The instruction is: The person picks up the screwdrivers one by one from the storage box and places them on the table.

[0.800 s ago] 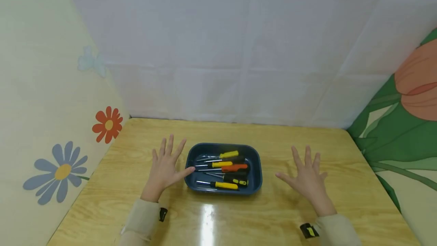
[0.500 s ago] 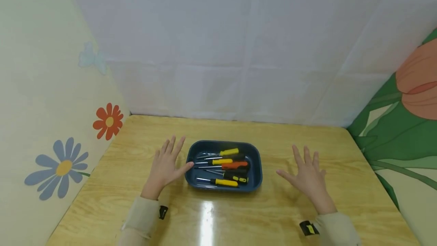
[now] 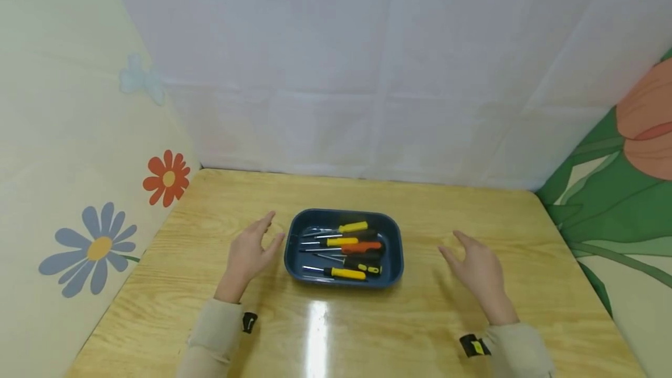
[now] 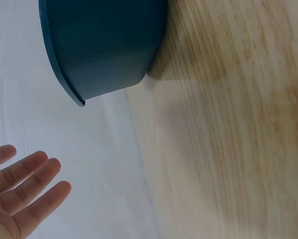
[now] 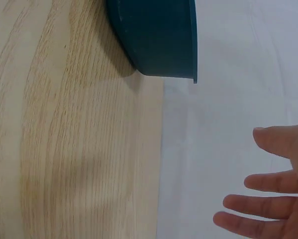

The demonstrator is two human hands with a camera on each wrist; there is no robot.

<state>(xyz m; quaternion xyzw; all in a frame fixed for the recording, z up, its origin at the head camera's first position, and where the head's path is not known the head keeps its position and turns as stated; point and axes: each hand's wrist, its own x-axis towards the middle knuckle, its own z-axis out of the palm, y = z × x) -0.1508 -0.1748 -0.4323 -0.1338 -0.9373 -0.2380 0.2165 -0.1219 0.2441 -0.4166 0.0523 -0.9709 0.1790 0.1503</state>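
A dark blue tray (image 3: 343, 283) lies on the wooden table, holding several screwdrivers. Their handles are yellow, black and orange; an orange-handled screwdriver (image 3: 362, 247) lies mid-tray, and a yellow-handled screwdriver (image 3: 348, 273) is nearest the front wall. Just left of the tray hovers my left hand (image 3: 249, 254), fingers extended and thumb toward the rim, holding nothing. My right hand (image 3: 479, 268) is farther off on the tray's right, its fingers loosely bent and nothing in it. Both wrist views show the tray's outer wall (image 4: 109, 45) apart from the fingers.
The wooden table (image 3: 420, 331) extends around the tray. A white cloth backdrop (image 3: 336, 74) rises behind its far edge. Flower-printed panels stand on the left (image 3: 52, 133) and the right (image 3: 630, 203).
Both hands have gone from widely spread fingers to fingers closer together and more bent. The head view has tilted slightly, so the tray appears a little higher. The screwdrivers have not moved within the tray.
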